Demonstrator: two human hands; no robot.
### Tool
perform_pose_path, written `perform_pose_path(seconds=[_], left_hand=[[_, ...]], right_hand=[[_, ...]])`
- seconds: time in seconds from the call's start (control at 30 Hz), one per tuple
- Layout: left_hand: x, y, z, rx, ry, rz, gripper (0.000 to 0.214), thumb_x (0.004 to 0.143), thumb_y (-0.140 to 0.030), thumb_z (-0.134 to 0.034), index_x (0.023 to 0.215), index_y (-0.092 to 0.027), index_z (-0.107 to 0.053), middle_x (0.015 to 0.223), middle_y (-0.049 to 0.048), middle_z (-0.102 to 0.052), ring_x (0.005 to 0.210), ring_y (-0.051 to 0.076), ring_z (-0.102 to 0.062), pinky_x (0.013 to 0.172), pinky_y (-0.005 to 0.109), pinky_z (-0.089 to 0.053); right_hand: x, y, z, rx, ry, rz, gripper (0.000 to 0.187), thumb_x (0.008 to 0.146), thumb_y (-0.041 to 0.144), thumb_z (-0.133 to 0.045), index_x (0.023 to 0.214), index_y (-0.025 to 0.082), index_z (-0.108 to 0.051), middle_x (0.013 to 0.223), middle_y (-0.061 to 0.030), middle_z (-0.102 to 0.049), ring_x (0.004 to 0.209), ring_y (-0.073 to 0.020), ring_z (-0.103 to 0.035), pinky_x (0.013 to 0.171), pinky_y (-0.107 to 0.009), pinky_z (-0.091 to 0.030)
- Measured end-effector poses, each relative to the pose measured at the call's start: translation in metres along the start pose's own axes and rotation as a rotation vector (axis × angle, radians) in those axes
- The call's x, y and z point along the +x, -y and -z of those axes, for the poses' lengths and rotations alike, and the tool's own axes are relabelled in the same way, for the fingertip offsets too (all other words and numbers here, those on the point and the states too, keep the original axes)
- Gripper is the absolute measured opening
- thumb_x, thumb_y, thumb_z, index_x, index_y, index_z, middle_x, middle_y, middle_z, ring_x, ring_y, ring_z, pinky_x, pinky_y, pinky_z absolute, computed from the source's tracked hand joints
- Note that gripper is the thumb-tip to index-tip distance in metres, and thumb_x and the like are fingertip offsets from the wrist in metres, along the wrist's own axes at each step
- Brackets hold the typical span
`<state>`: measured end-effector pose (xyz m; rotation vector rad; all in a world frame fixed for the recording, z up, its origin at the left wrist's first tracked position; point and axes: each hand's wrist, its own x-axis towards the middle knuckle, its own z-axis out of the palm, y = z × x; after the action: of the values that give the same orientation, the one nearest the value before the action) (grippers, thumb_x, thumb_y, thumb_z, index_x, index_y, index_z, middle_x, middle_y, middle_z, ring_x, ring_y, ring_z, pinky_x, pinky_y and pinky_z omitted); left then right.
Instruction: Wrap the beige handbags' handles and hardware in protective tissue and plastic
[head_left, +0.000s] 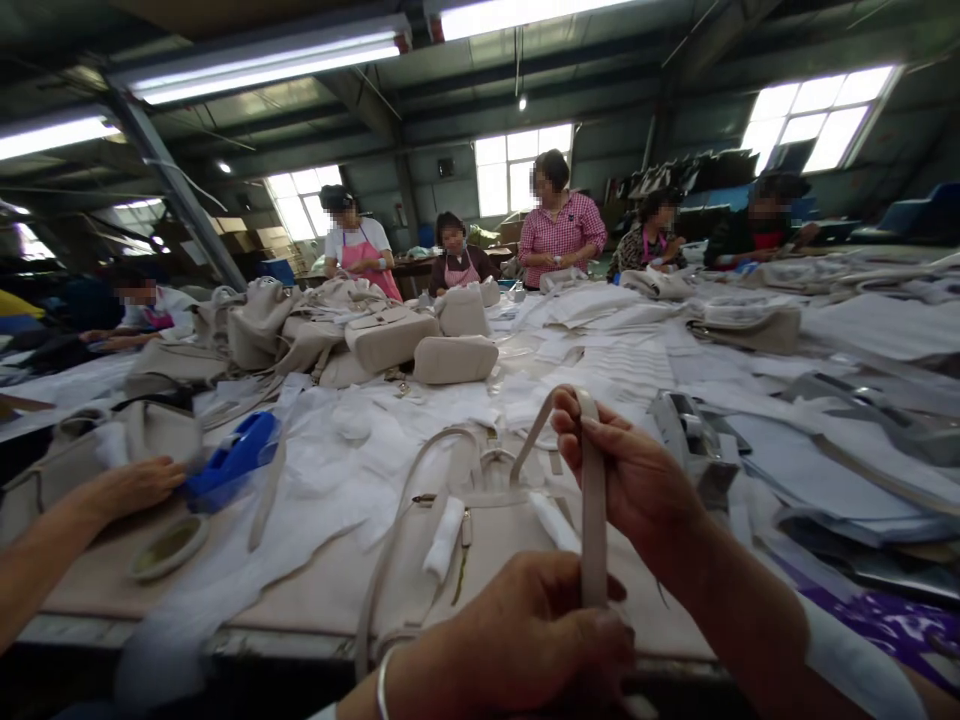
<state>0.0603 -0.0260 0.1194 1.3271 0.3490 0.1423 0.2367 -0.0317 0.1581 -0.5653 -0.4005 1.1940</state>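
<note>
Between both my hands runs a beige bag strap (594,510), held up and taut. My right hand (637,465) pinches its upper part, where it loops over the fingers. Lower down, my left hand (532,620), with a bracelet at the wrist, is closed around the strap's lower stretch. The strap belongs to a beige bag (495,520) lying on the table edge just beyond my left hand. White wrapping (446,535) covers parts of the bag, and a zipper pull (466,530) hangs on its front. My left hand hides the bag's lower right side.
At left, a co-worker's hand (139,485) rests by another beige bag (161,435) and a blue tape dispenser (232,460). A roll of tape (169,548) lies near. A grey tape dispenser (690,445) stands right. Beige bags (394,335) pile up behind; several people work across the table.
</note>
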Motion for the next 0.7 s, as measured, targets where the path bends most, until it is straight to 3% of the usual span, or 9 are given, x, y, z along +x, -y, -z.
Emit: perform_pose_path(seconds=[0.1, 0.2, 0.3, 0.4, 0.47, 0.53, 0.7], left_hand=[[-0.019, 0.006, 0.004, -0.036, -0.048, 0.021, 0.034, 0.083, -0.046, -0.066, 0.080, -0.012, -0.067, 0.072, 0.0062, -0.068, 0.067, 0.016, -0.065, 0.068, 0.027, -0.051], [-0.040, 0.010, 0.029, -0.074, -0.340, -0.037, 0.035, 0.085, -0.050, -0.062, 0.079, -0.015, -0.060, 0.057, -0.0014, -0.057, 0.047, 0.009, -0.051, 0.050, 0.020, -0.041], [-0.065, 0.016, 0.079, 0.099, -0.729, -0.013, 0.036, 0.085, -0.052, -0.058, 0.076, -0.017, -0.053, 0.056, -0.0054, -0.049, 0.041, 0.006, -0.039, 0.041, 0.018, -0.031], [-0.094, 0.038, 0.139, 0.493, -0.985, 0.212, 0.034, 0.087, -0.049, -0.049, 0.072, -0.019, -0.051, 0.057, -0.0046, -0.048, 0.043, 0.009, -0.041, 0.044, 0.022, -0.033], [-0.110, 0.060, 0.169, 0.893, -1.030, 0.404, 0.032, 0.087, -0.045, -0.047, 0.071, -0.018, -0.055, 0.061, 0.0003, -0.055, 0.055, 0.015, -0.052, 0.054, 0.027, -0.039], [-0.118, 0.083, 0.184, 1.044, -1.029, 0.494, 0.028, 0.082, -0.039, -0.054, 0.066, -0.017, -0.058, 0.068, 0.0072, -0.062, 0.072, 0.023, -0.060, 0.067, 0.032, -0.042], [-0.110, 0.114, 0.183, 1.091, -1.013, 0.572, 0.025, 0.080, -0.036, -0.056, 0.069, -0.015, -0.064, 0.075, 0.0125, -0.067, 0.081, 0.029, -0.063, 0.074, 0.037, -0.042]], right_hand=[[0.010, -0.006, 0.002, 0.006, -0.052, 0.094, 0.026, 0.078, 0.009, -0.068, 0.102, 0.019, -0.068, 0.105, -0.0006, -0.073, 0.089, -0.0107, -0.069, 0.075, -0.018, -0.058], [0.000, -0.026, 0.011, -0.197, 0.126, 0.037, 0.027, 0.084, 0.031, -0.069, 0.109, 0.021, -0.067, 0.112, -0.0052, -0.071, 0.100, -0.0173, -0.067, 0.085, -0.029, -0.056], [-0.022, -0.052, 0.020, -0.623, 0.244, -0.095, 0.035, 0.081, 0.039, -0.072, 0.110, 0.020, -0.069, 0.105, -0.0076, -0.072, 0.096, -0.0184, -0.065, 0.083, -0.029, -0.051], [-0.038, -0.071, 0.029, -0.916, 0.231, -0.197, 0.030, 0.081, 0.040, -0.069, 0.099, 0.017, -0.072, 0.084, -0.0058, -0.071, 0.077, -0.0161, -0.061, 0.073, -0.029, -0.048], [-0.041, -0.076, 0.032, -0.994, 0.225, -0.223, 0.031, 0.082, 0.042, -0.064, 0.092, 0.015, -0.072, 0.075, -0.0047, -0.068, 0.069, -0.0157, -0.058, 0.067, -0.029, -0.046], [-0.043, -0.079, 0.030, -1.053, 0.240, -0.217, 0.030, 0.082, 0.042, -0.060, 0.089, 0.015, -0.072, 0.072, -0.0041, -0.066, 0.068, -0.0160, -0.057, 0.065, -0.029, -0.045], [-0.047, -0.083, 0.021, -1.203, 0.315, -0.211, 0.024, 0.083, 0.033, -0.055, 0.085, 0.015, -0.071, 0.071, -0.0033, -0.065, 0.068, -0.0159, -0.057, 0.064, -0.027, -0.043]])
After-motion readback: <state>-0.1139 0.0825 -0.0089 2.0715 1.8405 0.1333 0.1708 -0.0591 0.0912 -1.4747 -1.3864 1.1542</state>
